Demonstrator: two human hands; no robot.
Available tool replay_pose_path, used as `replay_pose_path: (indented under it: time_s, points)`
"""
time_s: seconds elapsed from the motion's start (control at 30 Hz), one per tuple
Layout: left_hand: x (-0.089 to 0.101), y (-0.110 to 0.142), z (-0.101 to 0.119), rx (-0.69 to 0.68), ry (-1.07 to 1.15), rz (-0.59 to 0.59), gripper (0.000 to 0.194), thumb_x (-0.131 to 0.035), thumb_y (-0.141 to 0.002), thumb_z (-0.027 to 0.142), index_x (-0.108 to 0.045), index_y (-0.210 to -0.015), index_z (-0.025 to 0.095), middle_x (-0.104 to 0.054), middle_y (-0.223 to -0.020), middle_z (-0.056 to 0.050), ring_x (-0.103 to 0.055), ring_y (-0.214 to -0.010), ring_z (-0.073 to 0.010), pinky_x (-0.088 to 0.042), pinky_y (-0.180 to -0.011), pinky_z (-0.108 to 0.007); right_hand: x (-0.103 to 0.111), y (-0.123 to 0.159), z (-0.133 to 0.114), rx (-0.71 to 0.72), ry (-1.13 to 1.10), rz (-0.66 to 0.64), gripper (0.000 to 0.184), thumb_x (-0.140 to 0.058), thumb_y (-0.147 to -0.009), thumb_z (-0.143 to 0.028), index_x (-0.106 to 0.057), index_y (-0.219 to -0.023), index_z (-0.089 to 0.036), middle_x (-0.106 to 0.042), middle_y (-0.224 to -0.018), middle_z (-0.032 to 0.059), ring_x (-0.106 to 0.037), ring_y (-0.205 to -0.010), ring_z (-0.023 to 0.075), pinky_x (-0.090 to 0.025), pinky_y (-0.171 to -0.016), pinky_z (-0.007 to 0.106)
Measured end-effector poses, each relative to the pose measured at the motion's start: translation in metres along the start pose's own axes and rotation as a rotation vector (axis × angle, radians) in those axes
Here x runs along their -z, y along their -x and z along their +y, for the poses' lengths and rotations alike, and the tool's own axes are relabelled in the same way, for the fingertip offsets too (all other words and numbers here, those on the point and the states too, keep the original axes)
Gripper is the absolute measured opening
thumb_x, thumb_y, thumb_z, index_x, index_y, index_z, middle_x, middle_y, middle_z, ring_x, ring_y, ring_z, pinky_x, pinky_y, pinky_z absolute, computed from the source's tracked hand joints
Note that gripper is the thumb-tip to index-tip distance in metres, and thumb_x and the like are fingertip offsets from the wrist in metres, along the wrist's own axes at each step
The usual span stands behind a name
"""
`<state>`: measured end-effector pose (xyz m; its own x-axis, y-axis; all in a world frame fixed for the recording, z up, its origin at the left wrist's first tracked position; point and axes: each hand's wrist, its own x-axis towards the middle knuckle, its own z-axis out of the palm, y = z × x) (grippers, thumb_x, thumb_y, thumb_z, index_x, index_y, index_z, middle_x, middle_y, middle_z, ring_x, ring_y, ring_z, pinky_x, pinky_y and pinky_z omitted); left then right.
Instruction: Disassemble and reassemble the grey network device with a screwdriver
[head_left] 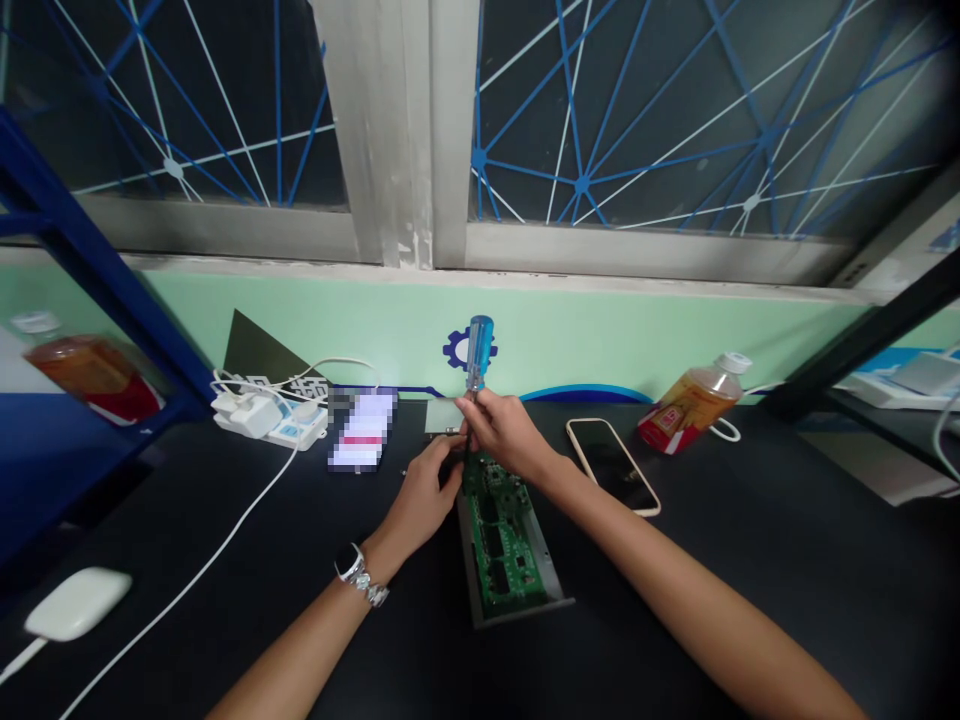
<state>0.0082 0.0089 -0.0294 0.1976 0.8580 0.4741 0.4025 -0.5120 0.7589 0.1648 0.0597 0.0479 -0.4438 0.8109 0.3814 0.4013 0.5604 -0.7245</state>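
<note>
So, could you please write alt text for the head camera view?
The right hand holds a blue-handled screwdriver upright at the far end of a green circuit board, where the left hand rests; a phone and a drink bottle lie to the right.

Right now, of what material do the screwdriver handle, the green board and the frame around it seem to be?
Screwdriver handle: probably hard plastic, glossy, clear and blue, because it looks partly see-through. Green board: likely coated fibreglass laminate, judging by its colour and dark chips. Frame: perhaps sheet metal, dull grey, given its thin straight walls.
</note>
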Motion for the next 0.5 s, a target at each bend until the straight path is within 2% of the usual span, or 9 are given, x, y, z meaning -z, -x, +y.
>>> replay_pose_path:
  time_s: [0.2,0.3,0.4,0.5]
  points:
    - [0.001,-0.004,-0.002,0.056,0.039,0.018,0.031,-0.054,-0.095,0.020,-0.059,-0.126,0.020,-0.070,-0.120,-0.009,-0.067,-0.110,-0.0212,-0.050,-0.099,-0.038,0.007,-0.003,-0.007,0.031,0.071,-0.114,0.034,-0.041,-0.102,-0.038,-0.055,-0.077,-0.019,-0.062,-0.061,0.0005,-0.060,-0.058,0.0129,-0.043,-0.062,0.026]
    - [0.002,-0.010,0.000,0.091,0.034,0.033,0.027,-0.054,-0.097,0.025,-0.066,-0.121,0.020,-0.074,-0.114,-0.008,-0.070,-0.102,-0.0220,-0.053,-0.092,-0.036,0.009,-0.003,-0.011,0.019,0.094,-0.123,0.035,-0.042,-0.101,-0.040,-0.058,-0.079,-0.018,-0.063,-0.065,0.0016,-0.059,-0.060,0.0132,-0.042,-0.062,0.027]
    - [0.003,-0.015,0.004,0.101,0.007,0.037,0.022,-0.055,-0.097,0.025,-0.072,-0.110,0.022,-0.077,-0.108,-0.006,-0.072,-0.092,-0.0221,-0.054,-0.084,-0.033,0.010,-0.003,-0.014,0.000,0.103,-0.022,0.029,-0.052,-0.095,-0.048,-0.056,-0.089,-0.020,-0.063,-0.067,0.0001,-0.056,-0.056,0.0130,-0.041,-0.058,0.027]
    - [0.003,-0.017,0.006,0.111,0.008,0.062,0.020,-0.057,-0.095,0.025,-0.074,-0.107,0.022,-0.078,-0.105,-0.004,-0.073,-0.094,-0.0230,-0.055,-0.084,-0.033,0.013,-0.006,-0.018,-0.004,0.128,0.143,0.034,-0.061,-0.089,-0.053,-0.048,-0.084,-0.023,-0.055,-0.056,-0.0038,-0.050,-0.049,0.0127,-0.039,-0.054,0.028]
